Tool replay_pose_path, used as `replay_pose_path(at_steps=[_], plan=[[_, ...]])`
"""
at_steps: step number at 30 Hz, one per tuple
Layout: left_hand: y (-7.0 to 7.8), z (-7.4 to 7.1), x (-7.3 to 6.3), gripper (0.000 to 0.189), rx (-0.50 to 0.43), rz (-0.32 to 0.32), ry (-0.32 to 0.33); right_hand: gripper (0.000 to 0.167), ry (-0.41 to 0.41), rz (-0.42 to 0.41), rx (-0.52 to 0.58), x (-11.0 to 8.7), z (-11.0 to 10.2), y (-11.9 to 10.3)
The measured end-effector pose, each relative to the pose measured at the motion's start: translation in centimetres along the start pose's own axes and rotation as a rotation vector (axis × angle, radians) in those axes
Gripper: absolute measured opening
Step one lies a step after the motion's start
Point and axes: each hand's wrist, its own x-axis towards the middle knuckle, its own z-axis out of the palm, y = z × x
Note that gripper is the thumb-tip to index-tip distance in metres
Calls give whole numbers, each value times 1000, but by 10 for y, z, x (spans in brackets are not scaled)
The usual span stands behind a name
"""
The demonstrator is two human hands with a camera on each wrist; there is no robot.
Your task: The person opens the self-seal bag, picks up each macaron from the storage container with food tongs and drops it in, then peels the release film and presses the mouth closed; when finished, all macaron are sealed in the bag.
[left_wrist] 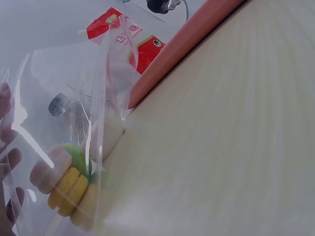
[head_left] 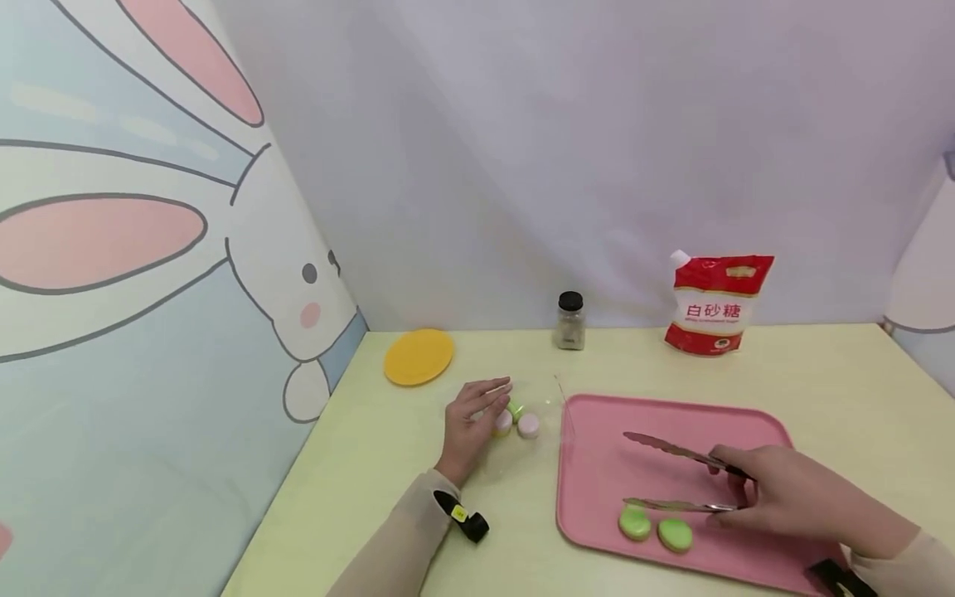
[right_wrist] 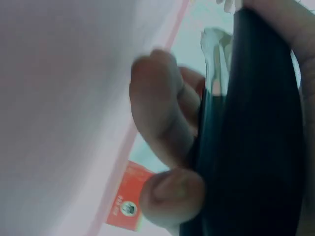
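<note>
In the head view my left hand [head_left: 466, 427] lies on the left side of a clear plastic bag [head_left: 510, 462], fingers extended and touching it. Inside the bag are several macarons; two pale pink ones [head_left: 528, 426] and a green one [head_left: 515, 410] show from above. The left wrist view adds a yellow macaron [left_wrist: 69, 192] behind the film. My right hand [head_left: 794, 493] grips metal tongs [head_left: 671, 449] with dark handles, their arms spread apart over the pink tray [head_left: 753, 427]. Two green macarons [head_left: 675, 536] lie near the tray's front edge, one partly under the lower tong arm.
A yellow plate [head_left: 419, 357] sits at the back left of the table. Against the back wall stand a small black-capped jar [head_left: 570, 322] and a red and white sugar pouch [head_left: 712, 305]. A rabbit-printed wall borders the left side.
</note>
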Motion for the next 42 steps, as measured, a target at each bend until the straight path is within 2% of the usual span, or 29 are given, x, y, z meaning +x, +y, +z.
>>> replay_pose_path(at_steps=[3,6,9,12,14,17,19,21,26,31,32,36,39,42], plan=[[-1,-2,3,21,-1,-8,14,44,-46,9,1,-2,-9,-6],[-1,-4,5,21,0,-3,21,45,-110,61,32,-8,-18,-11],[-2,-4,6,21,1,-2,15,43,-219,157,133,-21,-22,-8],[-2,-5,6,21,5,-11,14,33,-259,177,236,-31,-14,4],[-2,-6,4,21,11,-20,15,29,-214,139,250,-33,-6,13],[-2,-7,2,21,19,-38,18,32,-63,67,190,-29,5,28],[-1,-8,0,20,17,-45,15,36,29,51,142,-23,9,37],[-2,-7,0,21,14,-37,11,37,84,47,115,-16,10,46],[-3,-4,0,22,10,-5,8,37,62,145,95,8,5,63],[-2,-2,-1,21,-3,-24,8,44,31,234,24,24,-2,72],[-1,-2,0,21,-6,-24,6,46,25,245,-1,24,-3,72],[-20,2,-5,22,-1,-14,5,52,41,245,-156,23,-3,67],[-34,4,-8,23,7,-11,5,56,85,238,-271,19,0,59],[-34,5,-9,23,4,-22,2,60,103,262,-302,12,4,48]])
